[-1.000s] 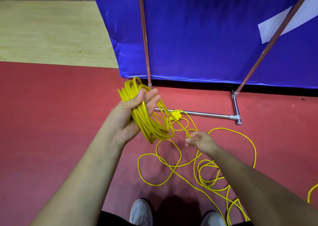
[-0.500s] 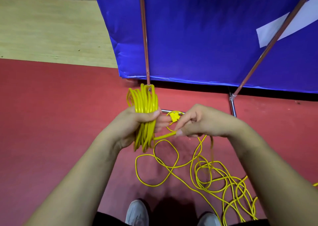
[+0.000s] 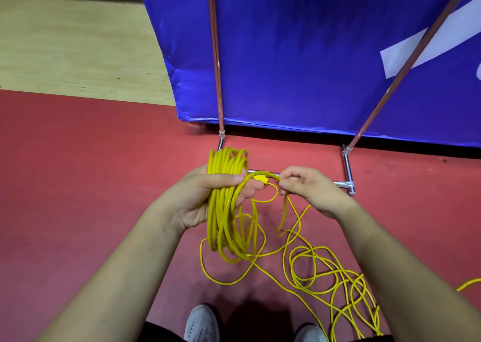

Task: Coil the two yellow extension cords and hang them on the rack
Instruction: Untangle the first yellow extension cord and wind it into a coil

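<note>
My left hand (image 3: 208, 198) grips a bundle of several yellow cord loops (image 3: 226, 222), which hangs from my fist above the red floor. To its right, my right hand (image 3: 309, 188) pinches a strand of the same yellow cord (image 3: 263, 174) arching from the bundle. The loose rest of the cord (image 3: 325, 276) lies in tangled loops on the floor at the lower right. A yellow plug (image 3: 260, 178) peeks out between my hands. The metal rack (image 3: 347, 170) stands just behind, with its base bars on the floor and two uprights rising.
A blue banner (image 3: 299, 55) hangs behind the rack uprights. Beyond the red mat (image 3: 78, 185) at the far left is a wooden floor (image 3: 65, 42). My two grey shoes (image 3: 203, 323) are at the bottom edge. Another bit of yellow cord (image 3: 468, 284) shows at the right edge.
My right hand rose from the floor cord to level with my left hand, bringing a strand up. The bundle turned upright, then hung lower in my left fist.
</note>
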